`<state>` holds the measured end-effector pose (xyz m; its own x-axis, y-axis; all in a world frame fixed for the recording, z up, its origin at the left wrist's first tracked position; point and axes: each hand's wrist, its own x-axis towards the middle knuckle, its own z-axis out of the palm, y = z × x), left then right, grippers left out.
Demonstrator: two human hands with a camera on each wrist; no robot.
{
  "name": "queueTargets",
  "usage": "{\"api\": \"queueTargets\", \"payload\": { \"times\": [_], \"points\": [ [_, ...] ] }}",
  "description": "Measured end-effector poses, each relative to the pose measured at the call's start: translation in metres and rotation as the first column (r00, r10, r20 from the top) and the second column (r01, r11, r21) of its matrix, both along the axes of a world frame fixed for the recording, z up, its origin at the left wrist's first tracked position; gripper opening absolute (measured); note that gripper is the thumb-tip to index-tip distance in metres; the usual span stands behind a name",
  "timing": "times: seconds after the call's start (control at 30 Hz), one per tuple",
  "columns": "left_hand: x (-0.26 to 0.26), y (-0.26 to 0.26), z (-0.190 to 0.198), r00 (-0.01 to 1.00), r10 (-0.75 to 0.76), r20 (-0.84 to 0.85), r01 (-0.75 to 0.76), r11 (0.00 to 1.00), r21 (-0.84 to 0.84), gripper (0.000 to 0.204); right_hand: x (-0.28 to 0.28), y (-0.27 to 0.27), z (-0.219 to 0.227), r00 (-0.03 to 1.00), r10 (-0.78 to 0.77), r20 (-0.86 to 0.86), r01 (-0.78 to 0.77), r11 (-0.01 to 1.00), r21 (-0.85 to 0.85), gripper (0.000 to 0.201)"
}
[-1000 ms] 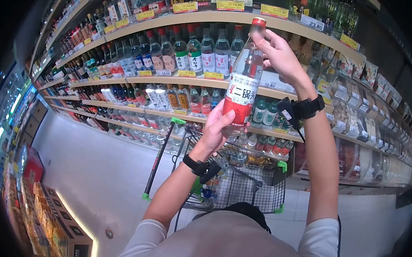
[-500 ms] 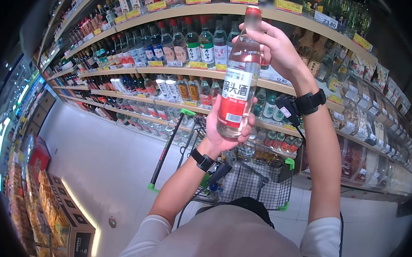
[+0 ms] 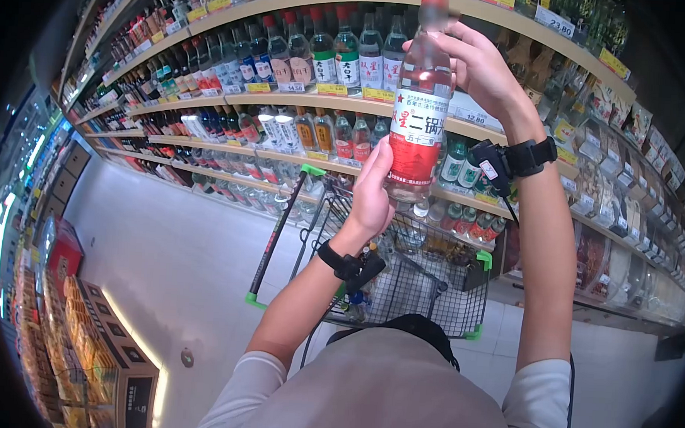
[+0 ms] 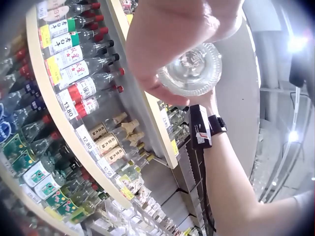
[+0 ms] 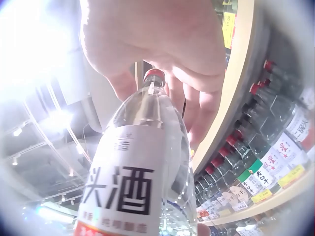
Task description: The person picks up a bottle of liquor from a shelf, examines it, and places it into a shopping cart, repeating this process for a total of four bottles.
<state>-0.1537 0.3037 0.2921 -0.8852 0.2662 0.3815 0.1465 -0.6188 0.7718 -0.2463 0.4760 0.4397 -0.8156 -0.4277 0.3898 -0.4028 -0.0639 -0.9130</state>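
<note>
A clear glass liquor bottle [image 3: 418,133] with a red cap and a white-and-red label stands nearly upright in front of the shelves in the head view. My left hand [image 3: 373,192] grips its lower part, thumb along the label's edge. Up at the neck, my right hand [image 3: 485,74] holds the bottle with thumb and fingers just under the cap. The left wrist view shows the round bottle base [image 4: 197,69] beside the left palm. In the right wrist view, the red cap [image 5: 154,73] sits between the thumb and fingers, with the white label [image 5: 125,172] below.
Curved shelves [image 3: 286,99] full of bottles stand ahead, with price tags along their edges. A wire shopping cart [image 3: 408,291] with green corners stands below my hands, some bottles inside. Packaged goods [image 3: 616,174] line the right side. A snack display [image 3: 91,348] is at lower left.
The bottle turned about its length so the barcode side showed, then turned back, and the front label faces me now. Both hands stay on it. The head view has shifted slightly.
</note>
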Motion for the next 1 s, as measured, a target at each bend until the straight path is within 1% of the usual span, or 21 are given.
{"api": "queueTargets", "payload": {
  "times": [0.07, 0.13, 0.17, 0.2, 0.27, 0.3, 0.37, 0.4, 0.43, 0.5, 0.53, 0.57, 0.6, 0.63, 0.67, 0.73, 0.77, 0.8, 0.9, 0.97, 1.0],
  "points": [
    [-0.001, -0.005, -0.001, 0.977, -0.200, 0.078, 0.193, 0.977, 0.093, 0.062, 0.008, 0.000, 0.006, 0.999, 0.047, 0.023, -0.046, 0.998, -0.034, 0.038],
    [-0.004, -0.008, -0.002, 0.910, -0.399, 0.115, 0.370, 0.904, 0.214, 0.066, 0.012, 0.001, 0.009, 0.993, 0.107, 0.041, -0.104, 0.992, -0.072, 0.039],
    [-0.006, -0.007, -0.005, 0.823, -0.554, 0.122, 0.484, 0.798, 0.359, 0.071, 0.012, -0.002, 0.007, 0.995, 0.093, -0.025, -0.095, 0.991, -0.091, 0.032],
    [-0.006, -0.007, -0.007, 0.767, -0.633, 0.105, 0.544, 0.729, 0.416, 0.072, 0.013, -0.005, 0.007, 0.996, 0.077, -0.037, -0.080, 0.993, -0.092, 0.033],
    [-0.008, -0.007, -0.011, 0.637, -0.769, 0.054, 0.640, 0.566, 0.519, 0.074, 0.016, -0.007, 0.007, 0.997, 0.043, -0.064, -0.049, 0.994, -0.094, 0.035],
    [-0.012, -0.008, -0.011, 0.604, -0.796, 0.025, 0.683, 0.534, 0.498, 0.074, 0.011, -0.006, 0.005, 0.995, -0.014, -0.094, 0.012, 1.000, -0.027, 0.035],
    [-0.009, -0.006, -0.009, 0.786, -0.589, 0.187, 0.479, 0.771, 0.419, 0.074, -0.001, -0.003, 0.002, 0.979, -0.127, -0.162, 0.143, 0.985, 0.095, 0.035],
    [-0.005, -0.005, -0.006, 0.850, -0.461, 0.257, 0.359, 0.862, 0.357, 0.074, 0.002, -0.004, 0.002, 0.972, -0.149, -0.181, 0.165, 0.983, 0.078, 0.033],
    [-0.001, -0.007, -0.001, 0.852, -0.456, 0.258, 0.331, 0.850, 0.409, 0.072, 0.005, -0.007, 0.002, 0.965, -0.172, -0.198, 0.187, 0.981, 0.060, 0.030],
    [-0.011, -0.007, -0.016, 0.892, -0.368, 0.263, 0.281, 0.906, 0.318, 0.071, 0.013, -0.014, 0.005, 0.948, -0.220, -0.231, 0.231, 0.973, 0.024, 0.026],
    [-0.014, -0.008, -0.022, 0.910, -0.324, 0.260, 0.252, 0.928, 0.275, 0.071, 0.017, -0.017, 0.004, 0.935, -0.278, -0.223, 0.309, 0.943, 0.121, 0.028],
    [-0.014, -0.008, -0.028, 0.887, -0.330, 0.323, 0.231, 0.923, 0.307, 0.068, 0.021, -0.018, 0.005, 0.917, -0.331, -0.222, 0.378, 0.899, 0.221, 0.031],
    [-0.017, -0.010, -0.033, 0.824, -0.505, 0.257, 0.372, 0.824, 0.427, 0.067, 0.021, -0.018, 0.006, 0.895, -0.383, -0.231, 0.441, 0.840, 0.317, 0.033],
    [-0.023, -0.014, -0.040, 0.734, -0.659, 0.166, 0.498, 0.688, 0.527, 0.066, 0.014, -0.012, 0.004, 0.919, -0.333, -0.213, 0.390, 0.848, 0.358, 0.033],
    [-0.026, -0.016, -0.047, 0.621, -0.781, 0.060, 0.599, 0.523, 0.607, 0.066, 0.012, -0.009, -0.003, 0.959, -0.250, -0.136, 0.277, 0.928, 0.250, 0.034],
    [-0.023, -0.014, -0.045, 0.573, -0.819, 0.021, 0.625, 0.454, 0.635, 0.066, 0.009, -0.008, -0.013, 0.999, -0.045, -0.019, 0.045, 0.999, -0.003, 0.036],
    [-0.023, -0.015, -0.045, 0.526, -0.850, -0.002, 0.649, 0.400, 0.647, 0.066, 0.009, -0.012, -0.019, 1.000, 0.004, 0.008, -0.004, 0.999, -0.034, 0.039],
    [-0.023, -0.015, -0.046, 0.478, -0.878, -0.026, 0.669, 0.345, 0.658, 0.067, 0.011, -0.017, -0.018, 0.999, 0.026, -0.019, -0.026, 0.999, 0.023, 0.043],
    [-0.022, -0.013, -0.048, 0.511, -0.860, -0.003, 0.679, 0.401, 0.615, 0.066, 0.021, -0.019, -0.013, 0.990, -0.096, -0.099, 0.103, 0.992, 0.073, 0.047],
    [-0.018, -0.013, -0.039, 0.736, -0.637, 0.228, 0.495, 0.737, 0.459, 0.068, 0.017, -0.019, -0.016, 0.975, -0.167, -0.145, 0.181, 0.979, 0.091, 0.049],
    [-0.015, -0.014, -0.034, 0.818, -0.480, 0.319, 0.370, 0.862, 0.347, 0.069, 0.013, -0.019, -0.019, 0.952, -0.229, -0.204, 0.257, 0.958, 0.125, 0.050]
  ]
}}
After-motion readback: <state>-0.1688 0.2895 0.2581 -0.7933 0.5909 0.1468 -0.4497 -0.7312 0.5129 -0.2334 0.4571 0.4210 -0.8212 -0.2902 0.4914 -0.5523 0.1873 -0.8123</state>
